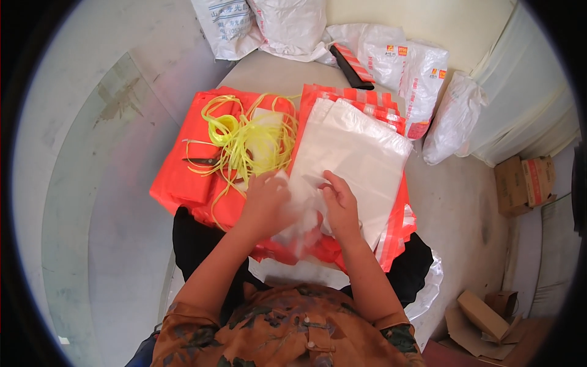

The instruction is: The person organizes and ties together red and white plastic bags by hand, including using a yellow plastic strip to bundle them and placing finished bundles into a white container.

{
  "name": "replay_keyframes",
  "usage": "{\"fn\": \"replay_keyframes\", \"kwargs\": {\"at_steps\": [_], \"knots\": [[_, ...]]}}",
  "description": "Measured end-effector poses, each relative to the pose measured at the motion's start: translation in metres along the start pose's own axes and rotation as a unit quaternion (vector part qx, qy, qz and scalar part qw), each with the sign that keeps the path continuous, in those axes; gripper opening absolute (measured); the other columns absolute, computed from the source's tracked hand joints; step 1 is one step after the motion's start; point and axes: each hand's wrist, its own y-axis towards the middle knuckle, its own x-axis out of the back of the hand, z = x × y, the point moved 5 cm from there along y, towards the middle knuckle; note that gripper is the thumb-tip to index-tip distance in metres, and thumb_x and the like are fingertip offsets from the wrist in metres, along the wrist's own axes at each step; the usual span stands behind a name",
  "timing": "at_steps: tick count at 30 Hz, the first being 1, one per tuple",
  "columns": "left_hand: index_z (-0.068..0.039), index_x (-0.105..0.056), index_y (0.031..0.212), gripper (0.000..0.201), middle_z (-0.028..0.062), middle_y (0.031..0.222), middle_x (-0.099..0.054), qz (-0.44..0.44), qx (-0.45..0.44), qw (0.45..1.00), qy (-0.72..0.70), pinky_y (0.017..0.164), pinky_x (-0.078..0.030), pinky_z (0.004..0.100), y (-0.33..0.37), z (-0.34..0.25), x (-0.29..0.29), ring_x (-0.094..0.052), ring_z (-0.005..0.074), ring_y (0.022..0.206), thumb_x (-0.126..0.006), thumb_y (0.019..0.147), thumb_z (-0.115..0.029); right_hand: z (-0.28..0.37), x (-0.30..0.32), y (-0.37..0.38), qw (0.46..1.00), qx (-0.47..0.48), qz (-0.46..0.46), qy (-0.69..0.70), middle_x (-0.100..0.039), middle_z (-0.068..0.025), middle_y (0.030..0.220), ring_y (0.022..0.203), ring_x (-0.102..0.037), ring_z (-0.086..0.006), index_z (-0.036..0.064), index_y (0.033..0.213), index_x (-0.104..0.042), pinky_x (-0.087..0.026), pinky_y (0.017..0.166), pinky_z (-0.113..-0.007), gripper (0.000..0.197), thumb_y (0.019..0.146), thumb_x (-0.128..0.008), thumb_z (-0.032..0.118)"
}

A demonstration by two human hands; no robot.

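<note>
A stack of clear plastic bags (351, 144) lies flat on red plastic sheets (318, 95) in front of me. A loose, crumpled clear plastic bag (299, 217) hangs between my hands, smeared by motion. My left hand (266, 199) is closed on its left side, with the fingers partly blurred. Over the front of the stack, my right hand (340, 205) has curled fingers and its thumb against the film. Left of the stack, a tangle of yellow plastic strapping (260, 137) rests on folded red bags (189, 168). Dark-handled scissors (205, 161) lie partly under the strands.
White printed sacks (290, 27) stand along the back, with another white sack (452, 119) at the right. A black and red bundle (353, 67) sits at the far edge of the work surface. Cardboard boxes (512, 186) and flattened cardboard (471, 333) are on the right.
</note>
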Motion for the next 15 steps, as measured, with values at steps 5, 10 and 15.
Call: {"fn": "replay_keyframes", "kwargs": {"at_steps": [5, 10, 15], "knots": [[-0.011, -0.067, 0.095, 0.039, 0.0048, 0.103, -0.065, 0.019, -0.063, 0.996, 0.058, 0.102, -0.04, 0.0512, -0.036, -0.016, 0.005, -0.055, 0.0344, 0.115, -0.086, 0.064, -0.026, 0.019, -0.009, -0.007, 0.982, 0.105, 0.048, -0.147, -0.061, -0.0115, 0.124, 0.106, -0.061, -0.0206, -0.0019, 0.126, -0.06, -0.047, 0.094, -0.029, 0.034, 0.093, -0.052, -0.001], [-0.009, -0.065, 0.101, 0.033, 0.0088, 0.099, -0.067, 0.04, -0.048, 0.996, -0.061, 0.095, -0.046, 0.0476, -0.065, -0.024, 0.013, -0.062, 0.0316, 0.105, -0.08, 0.073, -0.019, 0.028, -0.012, -0.02, 0.967, 0.143, 0.155, -0.144, -0.064, -0.0137, 0.118, 0.099, -0.064, -0.0232, -0.0014, 0.111, -0.065, -0.05, 0.088, -0.03, 0.027, 0.088, -0.05, -0.005], [-0.005, -0.062, 0.103, 0.029, 0.0123, 0.098, -0.065, 0.012, 0.09, 0.985, -0.145, 0.084, -0.05, 0.0399, -0.085, -0.001, 0.008, -0.063, 0.0323, 0.096, -0.073, 0.076, -0.007, 0.026, -0.004, -0.024, 0.995, 0.019, 0.068, -0.071, -0.067, -0.0142, 0.111, 0.099, -0.066, -0.0259, 0.0007, 0.104, -0.067, -0.052, 0.087, -0.034, 0.024, 0.086, -0.051, -0.004]]}}
